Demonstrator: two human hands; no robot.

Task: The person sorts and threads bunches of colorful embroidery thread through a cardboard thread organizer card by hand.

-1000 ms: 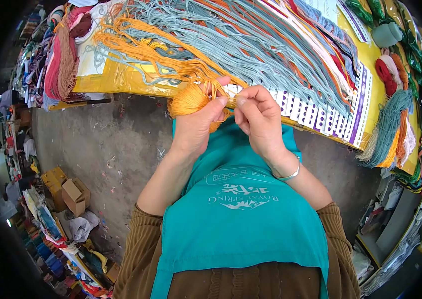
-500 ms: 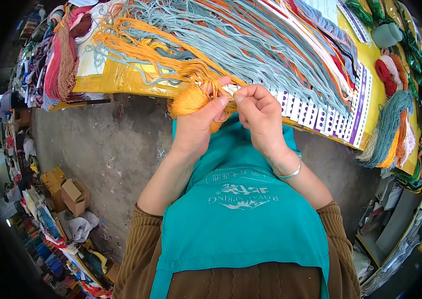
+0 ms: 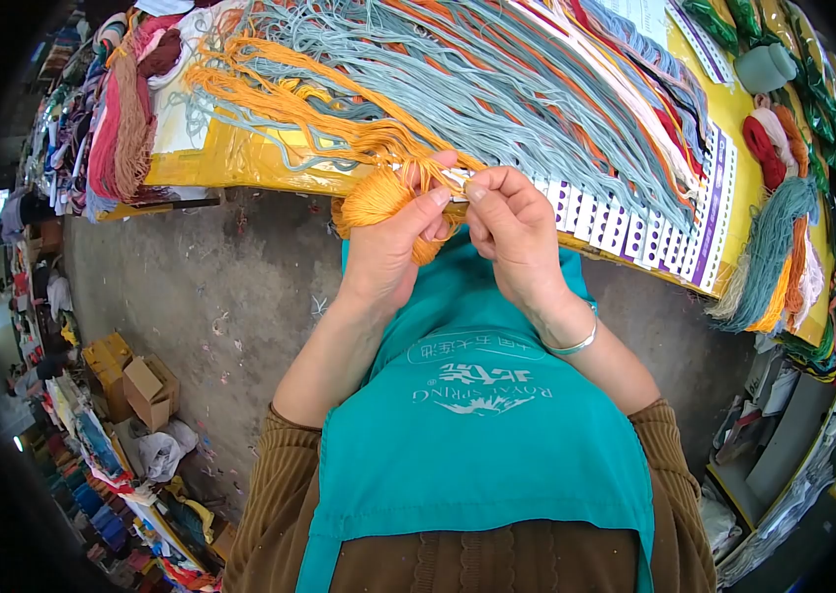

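Observation:
My left hand (image 3: 393, 242) is closed around a thick skein of orange thread (image 3: 378, 201), which bulges out on both sides of the fingers. Close beside it, my right hand (image 3: 517, 232) pinches orange strands between thumb and forefinger, at the end of a white card strip (image 3: 457, 178). The exact pinch point is partly hidden by the fingertips. More orange strands (image 3: 324, 124) run from the hands up and left over the table. Light blue threads (image 3: 537, 128) lie in long rows just beyond, attached along a row of hole-punched cards (image 3: 626, 235).
The yellow-taped table (image 3: 270, 163) edge sits just past my hands. Hanks of teal and orange thread (image 3: 779, 247) hang at the right corner, near a pale green cup (image 3: 766, 69). Pink and brown hanks (image 3: 122, 128) hang at the left. Cardboard boxes (image 3: 146, 388) rest on the floor.
My hands stay almost in place. The right fingertips have shifted very slightly, and a little more of the white strip shows between the hands.

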